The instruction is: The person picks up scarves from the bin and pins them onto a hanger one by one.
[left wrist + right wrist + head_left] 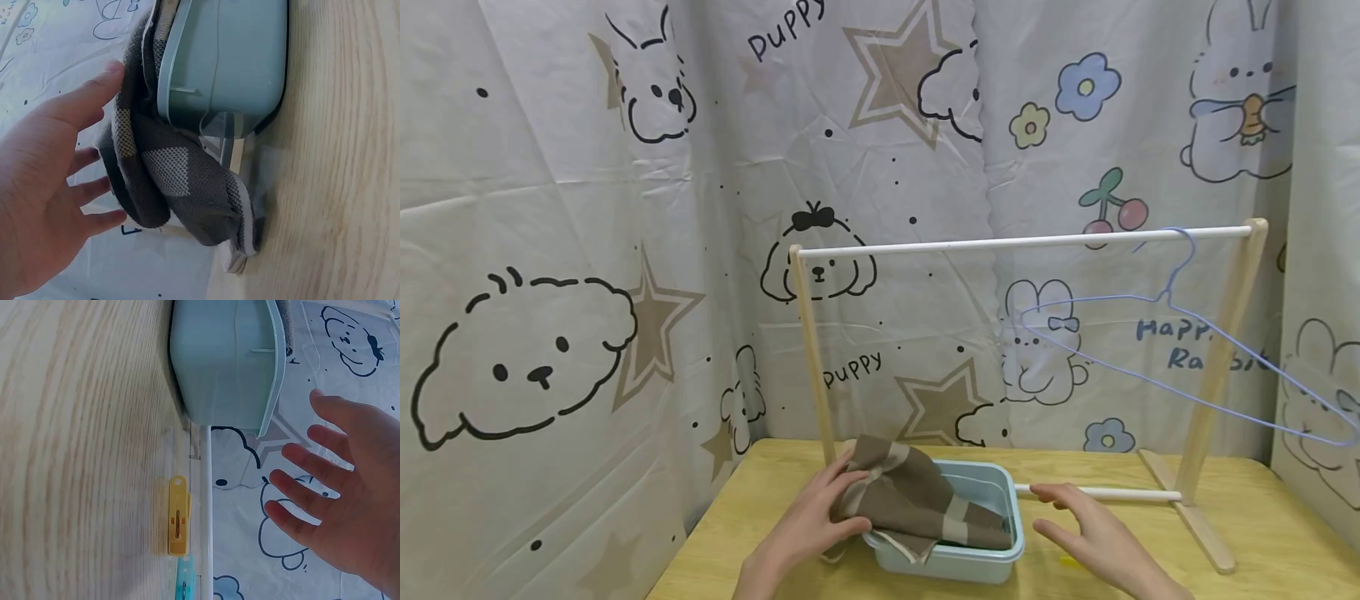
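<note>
A brown knitted cloth [898, 492] with pale patches lies bunched in a light blue plastic basin [947, 567], part of it hanging over the left rim. My left hand [808, 521] is at the cloth's left side, fingers spread and only loosely bent. In the left wrist view the thumb and fingertips come up against the edge of the cloth [172, 169], without a clear grip. My right hand [1097, 533] hovers right of the basin, apart from it. Its fingers are spread and hold nothing, as the right wrist view shows.
Behind the basin stands a wooden rack with a white top bar [1022, 242]. A blue wire hanger [1168, 293] hangs near its right post [1221, 367]. On the table [81, 456] lie a yellow clothespin [179, 515] and a blue clothespin [185, 578]. A printed curtain [880, 183] surrounds the table.
</note>
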A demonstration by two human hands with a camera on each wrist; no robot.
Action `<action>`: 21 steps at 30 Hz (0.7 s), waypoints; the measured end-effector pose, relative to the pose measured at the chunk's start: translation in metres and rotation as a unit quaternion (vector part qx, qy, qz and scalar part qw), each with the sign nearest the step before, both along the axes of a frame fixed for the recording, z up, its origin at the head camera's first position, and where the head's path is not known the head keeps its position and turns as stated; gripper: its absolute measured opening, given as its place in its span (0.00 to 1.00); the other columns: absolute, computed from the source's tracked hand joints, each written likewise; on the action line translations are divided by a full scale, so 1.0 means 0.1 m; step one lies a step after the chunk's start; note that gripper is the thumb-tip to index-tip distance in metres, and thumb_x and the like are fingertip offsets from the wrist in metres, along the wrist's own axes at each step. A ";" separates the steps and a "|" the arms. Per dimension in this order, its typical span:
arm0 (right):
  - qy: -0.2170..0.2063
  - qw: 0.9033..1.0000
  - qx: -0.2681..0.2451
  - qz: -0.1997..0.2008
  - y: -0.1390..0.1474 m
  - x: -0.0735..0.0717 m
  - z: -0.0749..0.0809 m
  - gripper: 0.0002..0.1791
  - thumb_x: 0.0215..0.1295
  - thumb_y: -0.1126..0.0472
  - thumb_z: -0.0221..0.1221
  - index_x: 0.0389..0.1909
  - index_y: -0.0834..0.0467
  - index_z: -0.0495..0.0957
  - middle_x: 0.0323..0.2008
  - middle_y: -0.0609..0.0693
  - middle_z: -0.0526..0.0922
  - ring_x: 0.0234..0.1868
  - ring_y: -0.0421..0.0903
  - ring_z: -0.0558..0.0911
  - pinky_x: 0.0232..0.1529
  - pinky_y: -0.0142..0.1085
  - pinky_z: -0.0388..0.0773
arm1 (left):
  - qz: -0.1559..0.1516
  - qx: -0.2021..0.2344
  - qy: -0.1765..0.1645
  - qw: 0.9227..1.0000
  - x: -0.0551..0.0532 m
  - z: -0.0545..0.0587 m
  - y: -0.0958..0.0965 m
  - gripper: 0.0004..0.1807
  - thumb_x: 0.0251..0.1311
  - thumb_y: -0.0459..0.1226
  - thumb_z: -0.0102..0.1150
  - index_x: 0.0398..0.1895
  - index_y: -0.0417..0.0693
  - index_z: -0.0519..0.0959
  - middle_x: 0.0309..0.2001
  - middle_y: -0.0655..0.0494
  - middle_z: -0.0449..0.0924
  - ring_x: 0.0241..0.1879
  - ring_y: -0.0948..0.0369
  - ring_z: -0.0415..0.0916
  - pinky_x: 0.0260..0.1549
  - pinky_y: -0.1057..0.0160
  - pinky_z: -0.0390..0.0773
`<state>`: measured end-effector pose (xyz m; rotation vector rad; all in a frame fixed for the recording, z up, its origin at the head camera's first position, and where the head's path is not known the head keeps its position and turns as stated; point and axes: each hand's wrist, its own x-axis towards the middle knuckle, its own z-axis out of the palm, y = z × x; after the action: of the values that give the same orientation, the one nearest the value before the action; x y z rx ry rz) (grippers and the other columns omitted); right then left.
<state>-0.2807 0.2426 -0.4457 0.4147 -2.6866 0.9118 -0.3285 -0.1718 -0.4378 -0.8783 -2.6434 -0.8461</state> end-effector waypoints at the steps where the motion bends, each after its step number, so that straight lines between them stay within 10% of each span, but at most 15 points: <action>1: 0.000 1.000 -0.003 0.005 0.00 0.00 0.00 0.29 0.65 0.40 0.62 0.60 0.53 0.77 0.54 0.47 0.82 0.54 0.53 0.81 0.51 0.50 0.80 | 0.003 0.002 -0.001 1.000 0.00 0.00 0.00 0.38 0.56 0.60 0.64 0.69 0.57 0.71 0.78 0.51 0.52 0.73 0.40 0.56 0.62 0.33 0.65; 10: -0.049 0.997 -0.033 0.050 -0.06 -0.04 -0.01 0.28 0.66 0.43 0.62 0.61 0.54 0.76 0.50 0.50 0.83 0.47 0.47 0.82 0.42 0.43 0.80 | 0.014 -0.002 -0.013 1.000 0.00 -0.05 -0.04 0.39 0.55 0.59 0.67 0.69 0.59 0.69 0.75 0.47 0.60 0.71 0.43 0.61 0.62 0.36 0.68; 21: -0.115 0.985 -0.035 0.120 -0.13 -0.04 -0.05 0.30 0.67 0.46 0.62 0.61 0.63 0.74 0.42 0.50 0.82 0.35 0.35 0.79 0.33 0.29 0.76 | 0.024 -0.009 0.051 0.998 -0.01 -0.10 -0.01 0.28 0.57 0.46 0.70 0.62 0.58 0.77 0.67 0.50 0.71 0.64 0.46 0.70 0.59 0.39 0.71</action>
<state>-0.2846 0.2293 -0.4505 0.6671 -2.8440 1.1835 -0.3297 -0.1730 -0.4482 -0.8362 -2.5764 -0.7469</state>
